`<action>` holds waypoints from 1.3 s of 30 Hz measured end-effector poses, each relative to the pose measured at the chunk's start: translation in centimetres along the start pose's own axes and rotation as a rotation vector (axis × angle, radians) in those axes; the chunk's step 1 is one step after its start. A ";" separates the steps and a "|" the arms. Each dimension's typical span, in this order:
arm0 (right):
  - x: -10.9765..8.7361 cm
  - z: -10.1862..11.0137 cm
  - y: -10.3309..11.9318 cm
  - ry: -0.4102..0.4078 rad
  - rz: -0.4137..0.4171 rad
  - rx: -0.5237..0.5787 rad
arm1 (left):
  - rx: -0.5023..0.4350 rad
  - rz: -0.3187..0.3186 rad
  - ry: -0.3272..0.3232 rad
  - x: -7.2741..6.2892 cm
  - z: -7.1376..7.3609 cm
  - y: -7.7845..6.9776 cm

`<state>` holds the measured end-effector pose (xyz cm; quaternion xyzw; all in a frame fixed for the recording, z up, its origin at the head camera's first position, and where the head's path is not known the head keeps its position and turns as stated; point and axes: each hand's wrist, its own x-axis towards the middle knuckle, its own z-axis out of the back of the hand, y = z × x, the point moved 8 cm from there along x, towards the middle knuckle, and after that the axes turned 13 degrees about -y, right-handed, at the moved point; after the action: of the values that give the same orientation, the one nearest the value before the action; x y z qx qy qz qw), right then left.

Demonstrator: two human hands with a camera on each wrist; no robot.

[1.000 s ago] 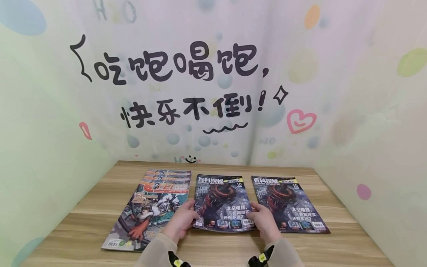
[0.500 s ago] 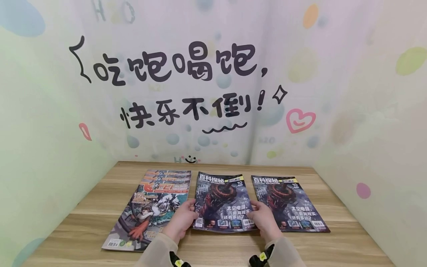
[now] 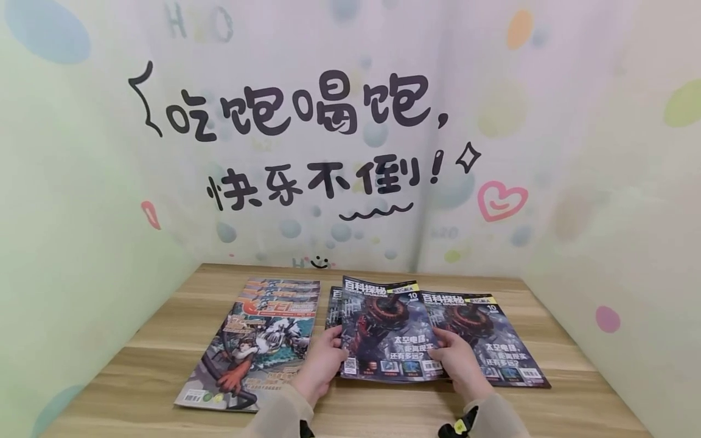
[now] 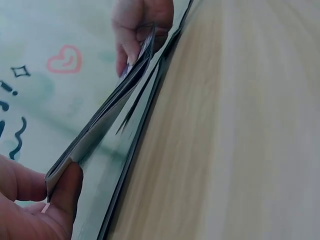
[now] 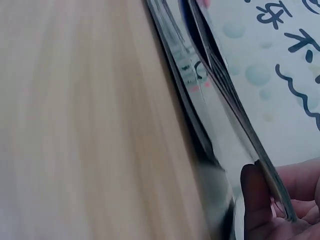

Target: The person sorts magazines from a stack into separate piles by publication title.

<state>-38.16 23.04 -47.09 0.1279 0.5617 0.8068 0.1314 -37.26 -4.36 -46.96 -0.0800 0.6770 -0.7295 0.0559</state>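
Both hands hold one dark magazine (image 3: 380,331) with a red ring-shaped machine on its cover. My left hand (image 3: 324,364) pinches its left edge, thumb on top and fingers beneath. My right hand (image 3: 461,365) pinches the right edge the same way. In the left wrist view the magazine (image 4: 107,107) is raised off the table, its pages bowed slightly, with a gap below. A magazine left lying on the table (image 3: 335,304) shows past its left side. The held magazine overlaps a matching magazine (image 3: 501,353) at the right in the head view.
Several overlapping comic magazines (image 3: 257,353) lie fanned on the left of the wooden table (image 3: 148,365). A pale printed curtain wall (image 3: 306,146) with black writing stands behind the table, with side walls left and right.
The hands have lifted the middle magazine and shifted it right, uncovering one under it and overlapping the right-hand magazine. The head view has turned slightly left.
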 end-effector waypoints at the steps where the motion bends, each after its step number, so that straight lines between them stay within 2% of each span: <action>1: 0.1 0.5 -0.1 0.001 0.002 -0.007 | -0.009 -0.003 0.000 -0.1 -0.5 -0.1; 16: 1.7 7.7 -2.6 -0.002 0.022 -0.108 | -0.112 0.010 0.004 -2.4 -7.4 -0.4; 25: 2.2 11.3 -4.3 0.009 -0.031 -0.041 | -0.190 0.017 0.019 -3.8 -11.2 -0.9; 31: 2.5 13.4 -5.5 0.023 -0.079 -0.019 | -0.197 0.040 0.032 -4.4 -13.6 -1.3; 39: 3.2 15.6 -6.5 0.011 -0.106 -0.026 | -0.217 0.087 0.055 -5.1 -15.9 -1.4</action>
<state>-35.18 39.97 -47.73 0.0919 0.5579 0.8066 0.1724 -35.26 12.33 -46.88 -0.0363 0.7562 -0.6506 0.0600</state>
